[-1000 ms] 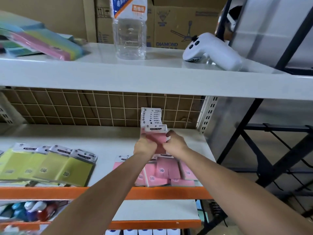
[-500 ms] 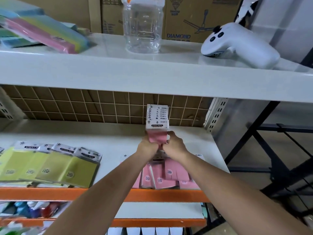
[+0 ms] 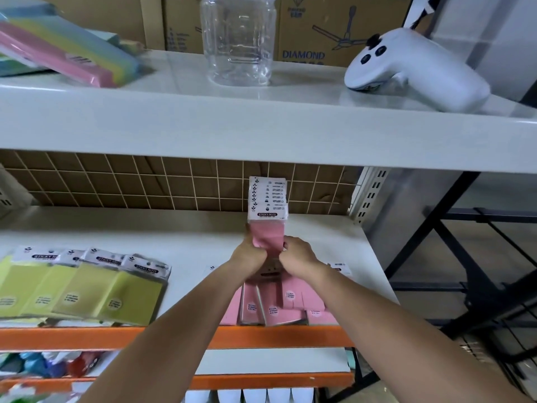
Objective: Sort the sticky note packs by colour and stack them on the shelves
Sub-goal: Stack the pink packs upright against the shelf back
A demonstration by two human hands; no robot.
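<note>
Head view: upright pink packs (image 3: 267, 225), white headers

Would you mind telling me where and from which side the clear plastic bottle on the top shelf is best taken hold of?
Probably grip the clear bottle round its ribbed lower body, coming from the front. It stands upright near the top shelf edge, with cardboard boxes close behind it. Its top is out of view. Both hands currently hold pink packs, so one must be freed first.

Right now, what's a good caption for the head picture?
Both hands square up pink packs above the pink pile.
</note>
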